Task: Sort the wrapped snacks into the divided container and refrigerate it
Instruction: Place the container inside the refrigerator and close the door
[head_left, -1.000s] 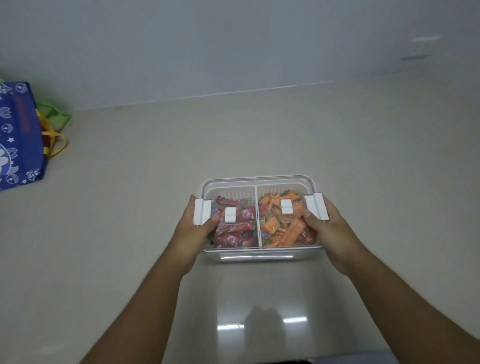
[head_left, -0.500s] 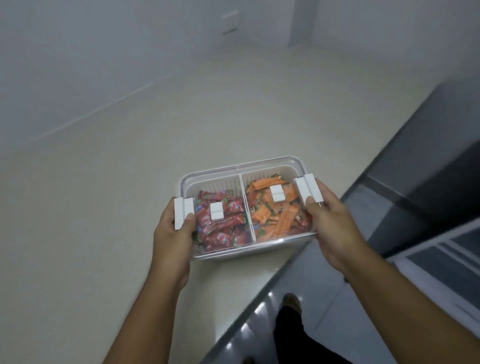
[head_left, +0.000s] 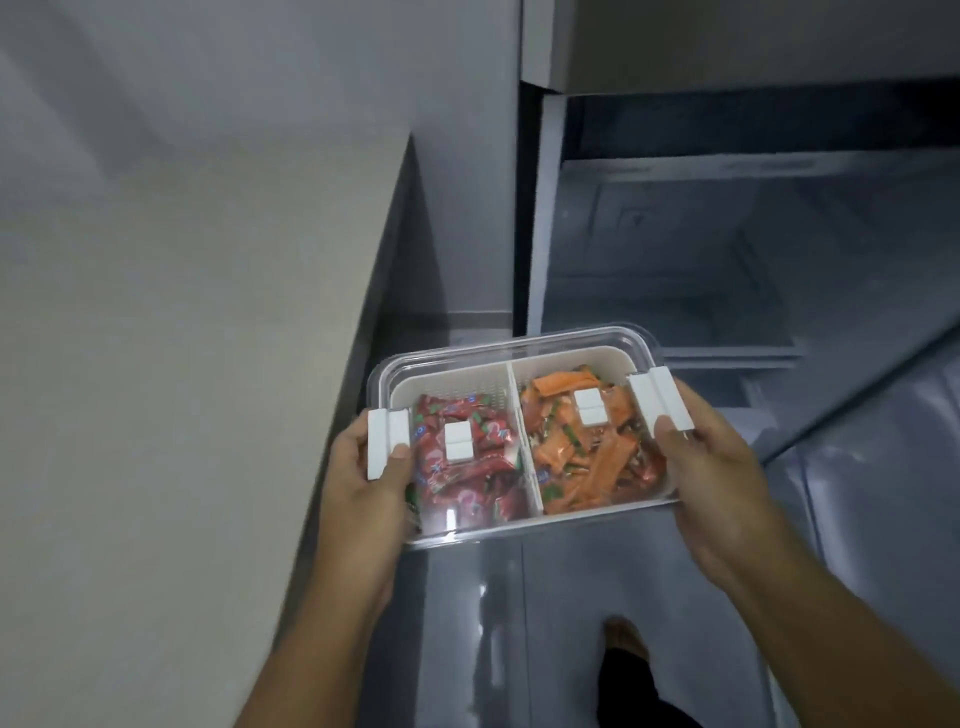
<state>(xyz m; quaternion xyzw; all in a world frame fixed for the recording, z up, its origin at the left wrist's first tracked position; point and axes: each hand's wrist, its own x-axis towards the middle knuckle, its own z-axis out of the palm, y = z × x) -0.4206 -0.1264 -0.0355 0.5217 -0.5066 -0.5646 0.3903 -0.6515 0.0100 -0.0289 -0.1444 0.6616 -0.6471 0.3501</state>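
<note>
Moved: divided container (head_left: 467, 357) has left the counter (head_left: 182, 312) and is now held above the floor, before the open fridge (head_left: 675, 260).
Axis: long side runs left to right, right end angled toward the fridge.
Build: clear rounded-rectangle lid, white inner basket.
Left half: glossy red snacks (head_left: 467, 483).
Right half: orange snacks (head_left: 597, 462).
Hands: left hand (head_left: 363, 488) and right hand (head_left: 711, 467) each grip a white end latch.

Head view, steeply downward, close above hands (head_left: 545, 467)

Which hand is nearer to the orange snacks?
Right. The right hand grips the container at the end beside the orange snacks; the left hand grips the far end, beside the red snacks.
</note>
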